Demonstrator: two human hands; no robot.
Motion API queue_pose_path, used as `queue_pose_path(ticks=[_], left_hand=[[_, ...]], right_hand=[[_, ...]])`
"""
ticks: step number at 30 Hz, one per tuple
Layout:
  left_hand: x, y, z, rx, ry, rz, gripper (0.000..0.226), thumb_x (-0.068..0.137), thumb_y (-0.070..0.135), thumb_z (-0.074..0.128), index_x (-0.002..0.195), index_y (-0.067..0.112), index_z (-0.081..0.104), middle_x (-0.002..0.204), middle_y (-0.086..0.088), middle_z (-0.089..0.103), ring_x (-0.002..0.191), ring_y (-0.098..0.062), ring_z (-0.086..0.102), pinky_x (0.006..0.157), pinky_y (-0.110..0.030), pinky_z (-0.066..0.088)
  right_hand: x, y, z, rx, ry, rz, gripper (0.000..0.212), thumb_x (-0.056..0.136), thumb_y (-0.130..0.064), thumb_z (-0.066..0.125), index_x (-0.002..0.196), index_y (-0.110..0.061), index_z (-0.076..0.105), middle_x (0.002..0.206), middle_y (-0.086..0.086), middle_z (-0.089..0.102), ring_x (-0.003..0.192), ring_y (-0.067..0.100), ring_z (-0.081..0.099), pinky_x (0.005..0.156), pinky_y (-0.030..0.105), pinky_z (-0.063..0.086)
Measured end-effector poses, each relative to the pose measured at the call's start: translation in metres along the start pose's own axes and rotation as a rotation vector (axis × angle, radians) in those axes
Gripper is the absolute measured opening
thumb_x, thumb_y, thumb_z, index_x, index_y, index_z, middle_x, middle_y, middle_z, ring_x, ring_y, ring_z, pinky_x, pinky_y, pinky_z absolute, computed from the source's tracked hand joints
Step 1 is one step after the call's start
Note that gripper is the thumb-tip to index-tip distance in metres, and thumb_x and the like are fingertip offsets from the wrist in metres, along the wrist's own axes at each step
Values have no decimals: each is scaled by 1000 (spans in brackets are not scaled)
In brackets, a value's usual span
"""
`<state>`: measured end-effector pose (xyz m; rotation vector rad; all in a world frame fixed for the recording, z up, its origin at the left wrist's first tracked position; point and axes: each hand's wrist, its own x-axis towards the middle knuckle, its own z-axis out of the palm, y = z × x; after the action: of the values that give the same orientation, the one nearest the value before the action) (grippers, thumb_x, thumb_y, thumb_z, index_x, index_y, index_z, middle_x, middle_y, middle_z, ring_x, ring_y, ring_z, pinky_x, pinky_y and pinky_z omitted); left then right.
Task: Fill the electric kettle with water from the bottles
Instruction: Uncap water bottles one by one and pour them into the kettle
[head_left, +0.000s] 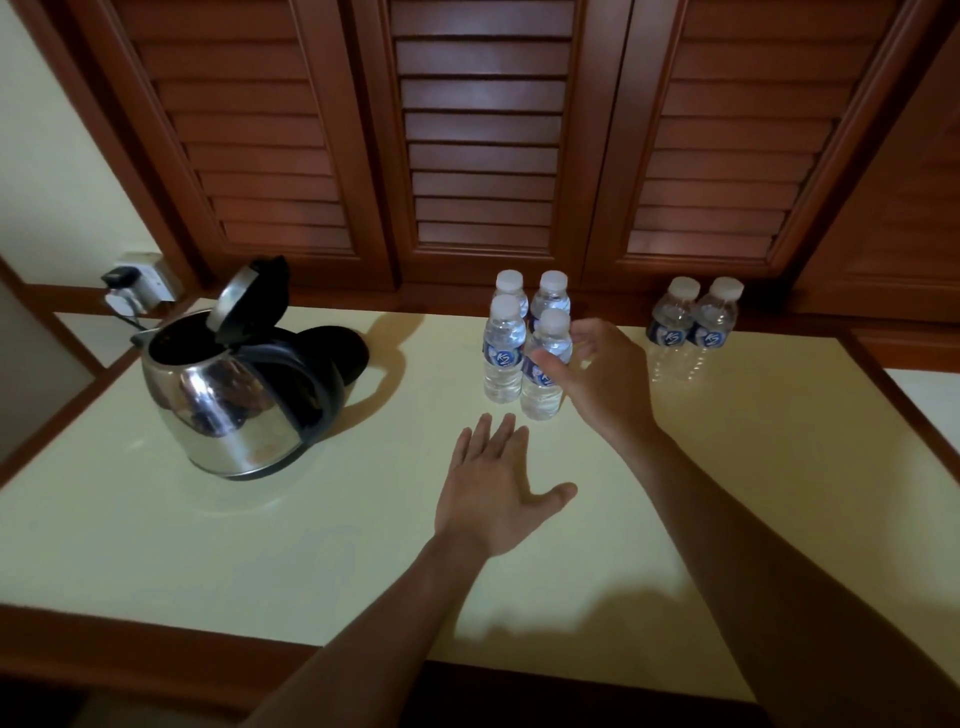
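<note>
Six small water bottles are seen in the head view, standing upright on a pale yellow table edged in brown wood. Four of them are grouped in a tight square at the far middle of the table: the near-right bottle, the near-left bottle, and two more behind them. All four are capped in white and appear full. Two further bottles are set side by side at the far right, well apart from the group; their lower parts look clear, and how much water they hold cannot be told.

The right hand is held beside the group of four, its fingers spread and curled around the near-right bottle without being closed on it; the thumb is laid against or just before the blue label, and whether it is touching cannot be told. The left hand is extended palm down over the middle of the table, fingers straight and apart, with nothing held.

At the left, the steel electric kettle is placed with its lid tipped up. Its black base is seen behind it. A wall socket with a plug is mounted at the far left, and louvred wooden doors are ranged behind the table.
</note>
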<state>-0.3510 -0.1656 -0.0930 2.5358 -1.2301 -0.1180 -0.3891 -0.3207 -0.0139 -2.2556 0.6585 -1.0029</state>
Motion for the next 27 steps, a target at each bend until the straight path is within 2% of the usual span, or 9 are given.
queue_pose_path(ticks=[4, 6, 9, 12, 14, 17, 20, 23, 27], left_hand=[[-3, -4, -5, -300, 122, -57, 83, 81, 69, 66, 145, 20, 46, 145, 1, 54, 144, -22, 36, 118, -32, 31], [-3, -8, -6, -461, 209, -136, 79, 73, 68, 75, 138, 27, 53, 132, 11, 63, 127, -10, 53, 105, -24, 42], [-4, -11, -13, -677, 248, -209, 79, 65, 62, 86, 132, 29, 57, 122, 23, 64, 109, 12, 53, 94, -6, 39], [-9, -19, -24, -853, 254, -152, 67, 65, 48, 92, 123, 30, 64, 111, 26, 70, 104, 9, 62, 92, -14, 49], [-18, -30, -34, -930, 263, -93, 58, 66, 34, 94, 117, 28, 68, 104, 21, 74, 98, 2, 69, 86, -16, 53], [-37, -55, -54, -1057, 205, -80, 48, 68, 20, 94, 111, 23, 72, 93, 9, 77, 83, -6, 73, 73, -23, 58], [-58, -91, -72, -1008, 233, -50, 36, 65, 31, 95, 95, 28, 75, 79, 7, 72, 72, -4, 65, 67, -24, 54], [-80, -131, -91, -994, 227, -50, 40, 62, 34, 96, 95, 36, 74, 85, 20, 75, 82, 4, 68, 76, -11, 49], [-106, -186, -116, -936, 255, -27, 54, 62, 40, 94, 111, 29, 75, 97, 19, 76, 93, 2, 70, 85, -21, 56]], right_hand=[[-11, -1, -3, 28, 7, 5, 29, 76, -39, 80, 93, -26, 61, 88, -9, 68, 79, 11, 63, 72, 27, 50], [-20, -2, -4, 29, 3, -11, 34, 76, -39, 80, 100, -20, 65, 92, -9, 69, 81, 10, 64, 76, 28, 53], [-33, -8, -4, 8, -30, -43, 37, 76, -39, 79, 104, -17, 69, 91, -2, 69, 77, 15, 63, 73, 32, 53], [-48, -25, -1, 27, -70, 2, 32, 74, -38, 81, 97, -19, 70, 88, -7, 67, 75, 5, 62, 68, 12, 47], [-58, -42, 1, 72, -87, 74, 29, 73, -37, 83, 95, -21, 71, 86, -11, 68, 75, -1, 62, 65, 5, 42], [-70, -73, 9, 119, -103, 91, 33, 72, -43, 82, 93, -20, 71, 84, -6, 71, 75, 9, 65, 68, 21, 52], [-83, -109, 22, 168, -174, 80, 47, 66, -60, 77, 95, -24, 72, 82, -4, 71, 75, 16, 66, 72, 37, 56], [-94, -150, 38, 159, -268, 47, 46, 68, -62, 74, 100, -29, 71, 86, -12, 70, 75, 7, 65, 68, 26, 54], [-103, -203, 65, 12, -163, -73, 42, 81, -65, 60, 80, -24, 67, 75, -14, 63, 64, 12, 59, 55, 14, 39]])
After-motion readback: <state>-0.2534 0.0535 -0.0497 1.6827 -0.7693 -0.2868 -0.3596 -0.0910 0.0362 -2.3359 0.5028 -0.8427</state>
